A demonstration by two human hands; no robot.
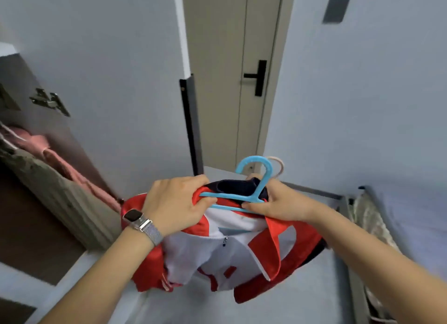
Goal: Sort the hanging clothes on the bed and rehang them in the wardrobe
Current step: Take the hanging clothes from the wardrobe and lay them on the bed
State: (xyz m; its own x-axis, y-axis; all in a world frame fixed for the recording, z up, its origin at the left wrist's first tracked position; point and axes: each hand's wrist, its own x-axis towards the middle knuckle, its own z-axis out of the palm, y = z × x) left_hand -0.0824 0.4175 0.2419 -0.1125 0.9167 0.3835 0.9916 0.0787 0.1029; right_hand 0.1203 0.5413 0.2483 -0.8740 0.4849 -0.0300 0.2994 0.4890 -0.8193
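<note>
Open wardrobe (36, 135) at far left, pink garment (48, 152) and olive garment (55, 193) hanging inside. Bed (411, 227) at right, pale sheet over it. Beige door (229, 69) straight ahead, black handle (257, 76). Red-and-white jacket (229, 253) held up in the middle, between wardrobe and bed — dark collar at top, zip partly open. Left hand (176, 205), watch (135, 217) on wrist, fingers curled round jacket's shoulder. Right hand (283, 202) pinching blue hanger (251, 185) at its bar — a second, pale hook just behind.
</note>
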